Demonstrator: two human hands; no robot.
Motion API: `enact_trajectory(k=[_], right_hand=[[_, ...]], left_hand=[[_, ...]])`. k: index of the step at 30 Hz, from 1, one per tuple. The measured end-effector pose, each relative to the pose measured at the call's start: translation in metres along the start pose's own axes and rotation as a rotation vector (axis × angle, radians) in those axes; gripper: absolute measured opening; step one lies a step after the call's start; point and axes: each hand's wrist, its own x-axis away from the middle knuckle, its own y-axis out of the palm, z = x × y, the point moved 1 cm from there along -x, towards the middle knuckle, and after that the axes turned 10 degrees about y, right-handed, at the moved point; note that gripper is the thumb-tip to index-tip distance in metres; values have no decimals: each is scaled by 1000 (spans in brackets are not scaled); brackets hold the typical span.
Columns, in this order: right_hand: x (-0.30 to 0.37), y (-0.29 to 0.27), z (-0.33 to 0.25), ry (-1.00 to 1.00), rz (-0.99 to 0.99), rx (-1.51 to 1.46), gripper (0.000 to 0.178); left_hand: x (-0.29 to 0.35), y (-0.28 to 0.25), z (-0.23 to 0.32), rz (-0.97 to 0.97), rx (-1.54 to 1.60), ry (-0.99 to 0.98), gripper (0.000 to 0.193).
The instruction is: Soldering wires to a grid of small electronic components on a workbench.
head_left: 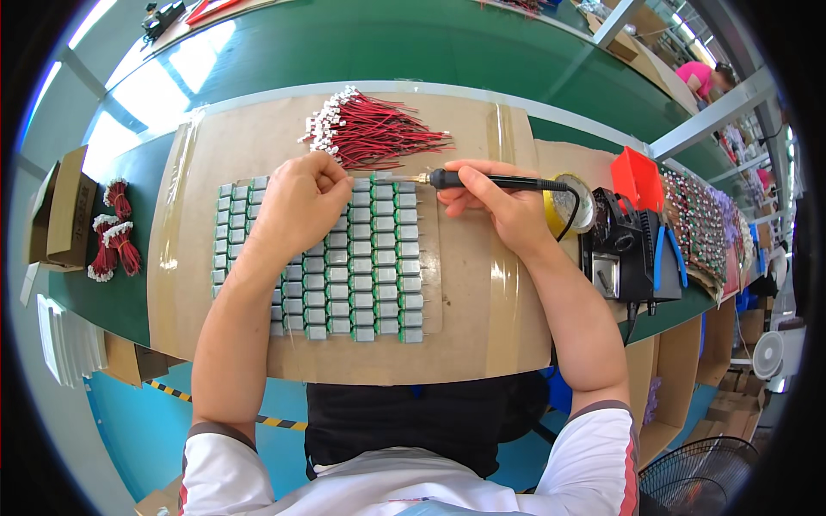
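Observation:
Rows of small grey metal-cased parts with green edges (pixel 361 284) lie on a brown cardboard sheet (pixel 465 344). Over their far rows, my left hand (pixel 305 198) is closed with thumb and forefinger pinched; what lies between them is too small to make out. My right hand (pixel 516 215) grips a soldering iron (pixel 447 179) by its black handle. The iron points left, its tip close to the far row, just right of my left fingertips; contact cannot be made out. Beyond my left hand lies a pile of red and black wires with white connectors (pixel 374 133).
To the right stand a yellow-rimmed spool (pixel 555 211), a black soldering station (pixel 632 249), blue-handled pliers (pixel 661 258) and a red bin (pixel 638 179). Wire bundles (pixel 116 245) and a cardboard box (pixel 69 206) sit at the left. Another person (pixel 701 79) is far right.

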Motion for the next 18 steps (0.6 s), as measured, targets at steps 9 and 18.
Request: enact_trajectory(k=[9,18], right_hand=[[0,0,-1,17,-8,5,29],[0,0,0,14,-8,8,28]], left_hand=[[1,0,3,17,-23,42,17],[1,0,3,15,-25,61,17]])
